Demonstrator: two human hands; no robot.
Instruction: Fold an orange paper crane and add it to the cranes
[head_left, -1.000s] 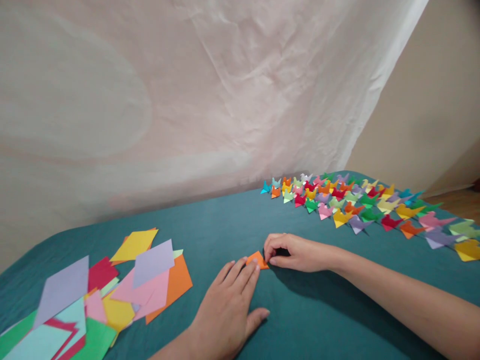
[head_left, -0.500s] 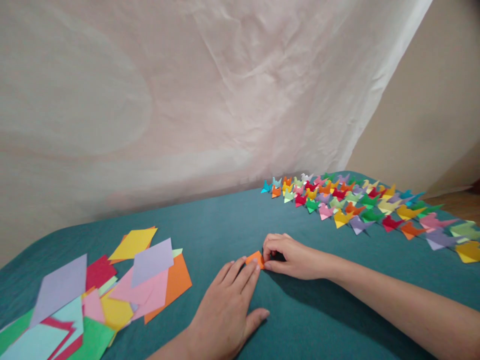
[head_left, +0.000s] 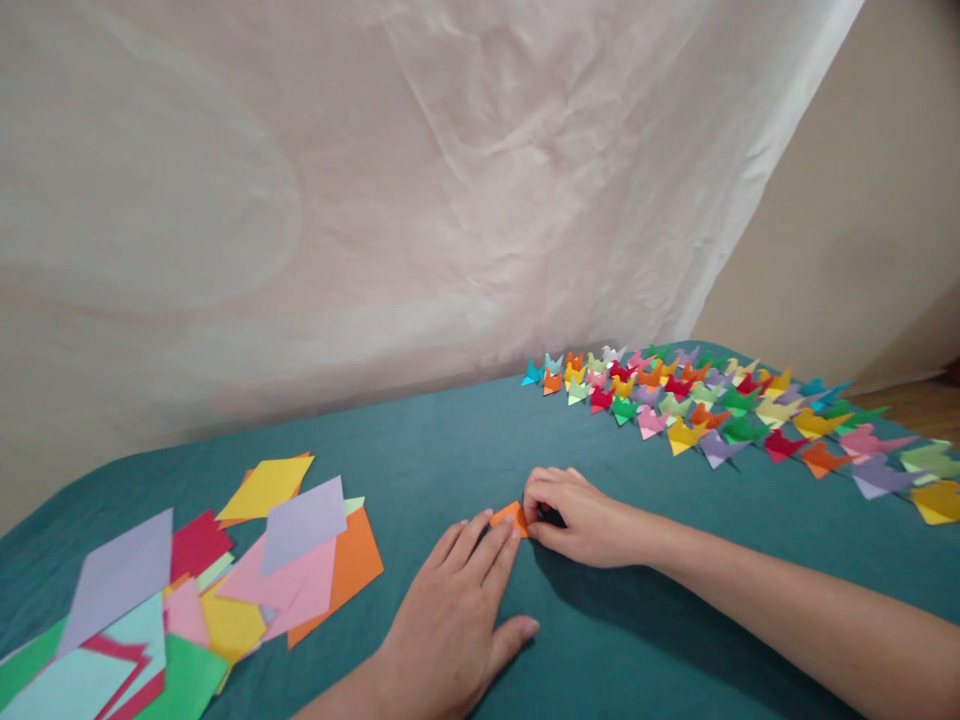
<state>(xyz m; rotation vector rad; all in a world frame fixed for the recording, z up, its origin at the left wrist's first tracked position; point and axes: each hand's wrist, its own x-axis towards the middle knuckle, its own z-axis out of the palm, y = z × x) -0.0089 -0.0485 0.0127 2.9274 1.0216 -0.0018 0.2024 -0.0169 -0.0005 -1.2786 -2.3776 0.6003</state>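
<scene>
A small folded piece of orange paper lies on the teal cloth between my hands. My left hand is spread flat, its fingertips pressing on the paper's left and near side while the thumb points off to the right. At the paper's right end my right hand pinches the edge between curled fingers and thumb. Those fingers cover that end, so the exact fold there is hidden.
To the left lies a loose pile of coloured paper sheets, with a lilac sheet and a yellow one on top. Rows of small folded paper birds stand at the right. A pale hanging sheet backs the table.
Almost nothing differs. My right hand has shifted very slightly left and the orange paper a touch with it; my left hand stays in place.
</scene>
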